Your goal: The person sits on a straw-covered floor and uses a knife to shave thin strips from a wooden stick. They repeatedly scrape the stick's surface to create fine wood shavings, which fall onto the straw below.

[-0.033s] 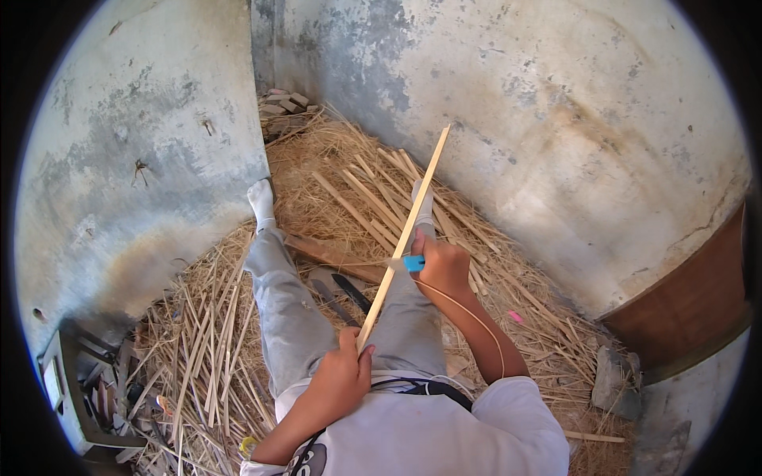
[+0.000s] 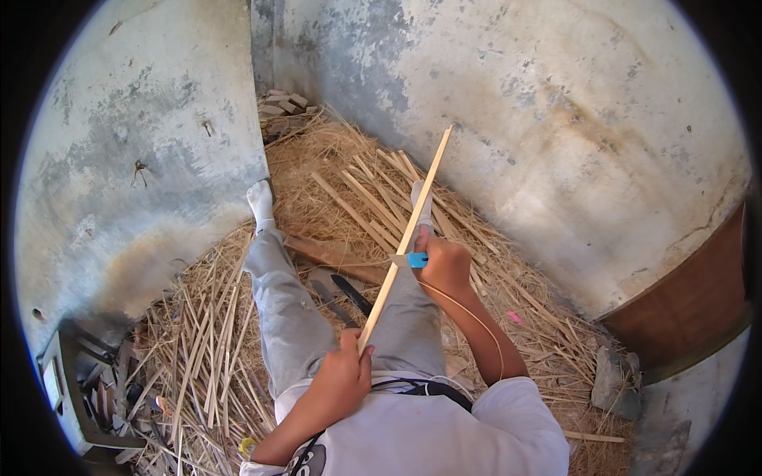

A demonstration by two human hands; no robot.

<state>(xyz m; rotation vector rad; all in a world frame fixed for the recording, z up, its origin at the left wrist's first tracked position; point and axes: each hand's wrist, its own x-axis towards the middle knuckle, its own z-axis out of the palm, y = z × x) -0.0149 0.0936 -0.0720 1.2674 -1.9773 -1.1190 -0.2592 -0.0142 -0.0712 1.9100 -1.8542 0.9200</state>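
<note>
A long pale strip of wood or bamboo [image 2: 428, 181] slants up and away from my lap. My left hand [image 2: 340, 378] is closed around its near end, close to my waist. My right hand [image 2: 446, 266] grips a knife by its blue handle [image 2: 417, 259], and the pale blade [image 2: 398, 259] lies across the strip near its middle. From the knife, a thin tan curved sliver [image 2: 470, 312] bows back along my right forearm. Between my legs rest a dark blade-like tool [image 2: 352, 293] and a greyer flat one [image 2: 330, 299].
Loose strips lie in a heap [image 2: 208, 349] on the left, with more strips [image 2: 373, 202] ahead. Shavings [image 2: 305, 170] cover the floor. Concrete walls [image 2: 556, 159] close in on both sides. A metal frame [image 2: 67, 397] stands lower left, a stone block [image 2: 616, 383] lower right, and bricks [image 2: 284, 103] in the corner.
My right hand and the knife have shifted very slightly away from me along the strip. The strip's far tip has moved a touch to the right. My left hand stays put.
</note>
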